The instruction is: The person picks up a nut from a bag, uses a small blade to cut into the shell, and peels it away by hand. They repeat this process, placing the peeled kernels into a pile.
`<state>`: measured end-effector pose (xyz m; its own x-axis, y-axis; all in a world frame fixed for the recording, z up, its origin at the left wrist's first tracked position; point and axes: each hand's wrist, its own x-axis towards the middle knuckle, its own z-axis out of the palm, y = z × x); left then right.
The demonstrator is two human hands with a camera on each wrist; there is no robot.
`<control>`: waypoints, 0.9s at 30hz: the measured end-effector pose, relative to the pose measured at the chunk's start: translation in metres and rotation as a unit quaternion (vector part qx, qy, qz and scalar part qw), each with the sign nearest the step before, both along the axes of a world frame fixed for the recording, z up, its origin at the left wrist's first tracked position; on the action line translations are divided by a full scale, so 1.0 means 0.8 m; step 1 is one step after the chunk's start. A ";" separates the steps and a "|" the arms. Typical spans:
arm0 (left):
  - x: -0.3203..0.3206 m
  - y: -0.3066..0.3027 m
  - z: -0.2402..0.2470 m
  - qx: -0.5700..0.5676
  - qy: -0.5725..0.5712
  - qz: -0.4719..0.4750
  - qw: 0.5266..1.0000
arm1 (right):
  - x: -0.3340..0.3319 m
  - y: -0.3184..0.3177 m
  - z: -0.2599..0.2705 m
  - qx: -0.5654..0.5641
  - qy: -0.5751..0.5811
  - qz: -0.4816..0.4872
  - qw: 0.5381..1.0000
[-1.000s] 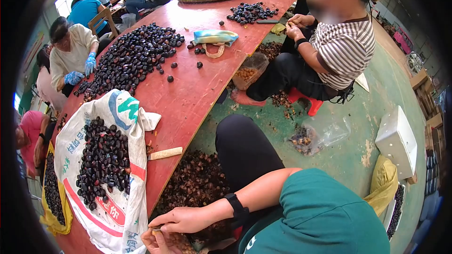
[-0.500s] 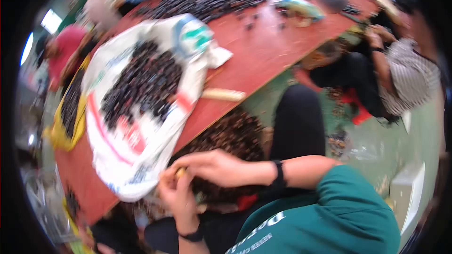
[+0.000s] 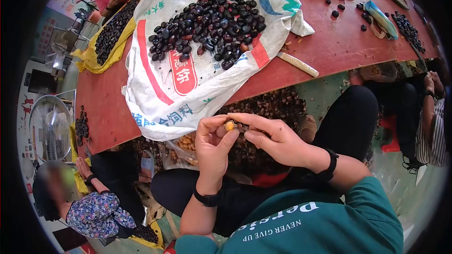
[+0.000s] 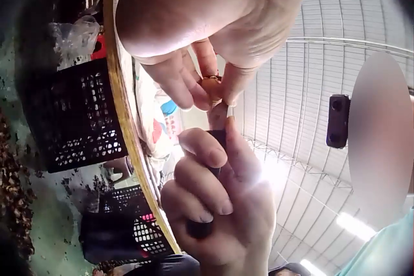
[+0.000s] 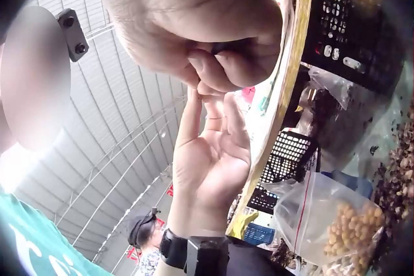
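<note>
Between the fingertips of the left hand (image 3: pixel 212 148) is a small nut (image 3: pixel 230 125), its yellow-orange inside showing in a dark shell. The right hand (image 3: pixel 285 145) meets it from the right, fingertips at the nut. Seen from the left wrist, the right hand (image 4: pixel 223 192) curls round a black handle (image 4: pixel 199 227), and a thin tip reaches the nut (image 4: pixel 211 84) pinched by the left hand (image 4: pixel 207 20). Dark nuts (image 3: pixel 207 28) lie heaped on a white sack (image 3: pixel 150 70) beyond both hands. From the right wrist, the right hand's fingers (image 5: pixel 220 72) hide most of the tool.
The sack lies on a red table (image 3: pixel 106 103), beside a pale strip (image 3: pixel 298 64). Husks (image 3: pixel 278 103) are piled below the table edge. A clear bag of pale kernels (image 5: pixel 352 231) and black crates (image 5: pixel 288 153) stand low down. People sit at the left and right.
The head view has swung, so the sack now appears higher and the person at the right nearer the edge. Both hands stay together at a nut, now nearer mid-frame.
</note>
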<state>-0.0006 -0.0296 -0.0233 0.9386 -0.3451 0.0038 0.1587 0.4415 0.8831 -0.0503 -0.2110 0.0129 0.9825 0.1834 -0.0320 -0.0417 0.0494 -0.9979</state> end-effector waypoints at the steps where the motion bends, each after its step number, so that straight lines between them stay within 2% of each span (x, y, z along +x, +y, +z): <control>1: 0.000 -0.002 0.001 -0.006 -0.014 -0.001 1.000 | 0.000 0.000 0.002 -0.001 -0.003 -0.002 1.000; 7: -0.003 -0.002 -0.007 0.017 -0.064 0.009 0.998 | -0.001 0.007 -0.011 -0.014 -0.090 -0.058 0.994; 16: -0.005 -0.003 0.003 0.088 -0.010 0.002 0.996 | 0.003 0.003 -0.031 -0.068 -0.146 -0.121 0.979; 19: -0.005 0.002 0.001 0.057 -0.004 0.002 0.998 | 0.001 0.009 -0.026 -0.086 -0.177 -0.130 0.972; 22: -0.012 -0.005 0.021 -0.051 0.065 -0.060 0.995 | 0.001 0.011 -0.024 -0.109 -0.186 -0.144 0.966; 26: -0.017 -0.017 0.011 0.005 0.012 -0.019 1.000 | -0.003 0.012 -0.015 -0.189 -0.159 -0.140 0.959; 27: -0.019 -0.019 0.008 0.024 -0.017 0.017 0.999 | -0.006 0.013 -0.010 -0.197 -0.139 -0.119 0.963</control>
